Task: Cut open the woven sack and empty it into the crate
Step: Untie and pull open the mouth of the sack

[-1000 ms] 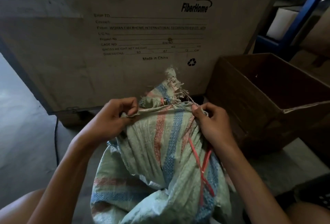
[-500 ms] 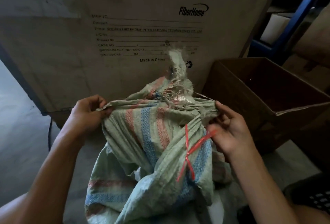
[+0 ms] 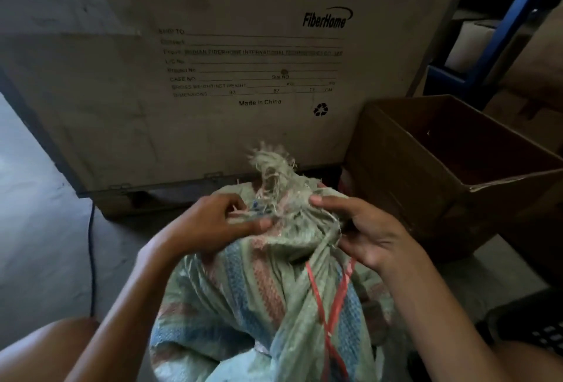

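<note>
Fingers of the left hand (image 3: 213,223) pinch the gathered neck of the woven sack (image 3: 262,296), while the right hand (image 3: 368,235) cups the other side of the neck, thumb pressed on the cloth and fingers half spread beneath. The sack stands between the person's knees on a grey concrete floor (image 3: 36,229), its frayed top (image 3: 271,165) upright and a red string (image 3: 329,308) trailing down its front. To open it cleanly, the neck probably wants holding taut. Behind stands a large printed carton (image 3: 213,61); an open brown box (image 3: 457,168) waits right.
</note>
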### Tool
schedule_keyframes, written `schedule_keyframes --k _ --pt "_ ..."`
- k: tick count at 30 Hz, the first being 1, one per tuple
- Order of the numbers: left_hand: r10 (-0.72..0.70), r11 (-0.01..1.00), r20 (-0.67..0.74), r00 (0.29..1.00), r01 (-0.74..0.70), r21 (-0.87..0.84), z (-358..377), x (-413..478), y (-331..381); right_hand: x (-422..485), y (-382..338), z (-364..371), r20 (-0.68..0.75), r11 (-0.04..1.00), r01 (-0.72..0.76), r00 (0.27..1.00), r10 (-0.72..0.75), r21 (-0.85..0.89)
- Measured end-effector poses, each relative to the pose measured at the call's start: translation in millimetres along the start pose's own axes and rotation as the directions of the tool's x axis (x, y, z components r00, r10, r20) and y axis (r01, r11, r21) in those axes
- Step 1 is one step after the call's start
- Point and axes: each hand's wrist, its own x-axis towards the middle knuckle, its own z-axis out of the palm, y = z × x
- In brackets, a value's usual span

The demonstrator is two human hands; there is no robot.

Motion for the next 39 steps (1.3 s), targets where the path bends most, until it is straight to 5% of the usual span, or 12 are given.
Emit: schedule_keyframes --k 4,8,14,18,20,22,25,27,29,31,36,39 --pt "0.189 0.982 -0.175 0.966 -0.182 0.056 -5 1 -7 0 -4 -8 -0.138 0.784 0.079 0.969 -0.206 -0.616" --pt "0.352 0.919 -0.436 0.828 -0.218 0.329 5 4 -10 17 7 -20 -0.223 0.458 0.045 0.828 -0.514 -0.888" --pt "0.512 0.823 -0.583 0.631 -0.166 0.543 18 1 -1 25 10 -22 -0.329 0.573 0.250 0.614 -0.717 -0.781" --pt "0.341 0.923 -0.611 0.714 -0.130 0.363 14 7 -7 14 17 -8 -0.244 0.434 0.459 0.417 -0.876 -0.775" --pt "0.196 0.980 -0.631 0.751 -0.126 0.155 9 13 -17 14 20 -5 -0.123 0.391 0.558 0.457 -0.881 -0.732" --pt "-0.004 0.959 -0.619 0.785 -0.173 -0.226 2 17 -26 13 19 0 -0.029 0.565 0.647 0.644 -0.764 -0.512" --pt "-0.198 0.407 -0.420 0.885 -0.316 -0.857 1 19 -25 15 19 3 -0.100 0.871 0.463 0.871 -0.482 -0.163" --pt "-0.147 -0.001 -0.251 0.957 -0.254 -0.967 5 17 -14 15 24 4 -0.112 0.969 0.238 0.963 -0.245 -0.071" --pt "-0.022 -0.202 -0.090 0.996 -0.093 -0.975 13 13 -4 14 30 7 0.025 0.999 0.040 0.999 -0.039 -0.038" --pt "0.043 -0.251 -0.006 0.999 0.006 -0.968 20 17 -2 10 28 13 0.147 1.000 0.003 0.989 -0.001 -0.016" --pt "-0.219 -0.102 -0.081 0.972 -0.106 -0.989 14 37 -23 4 9 12 0.036 0.974 0.170 0.985 -0.167 -0.151" --pt "-0.422 0.641 -0.560 0.713 -0.202 -0.740 8 31 -32 6 -8 -10 -0.289 0.914 0.361 0.869 -0.401 -0.183"
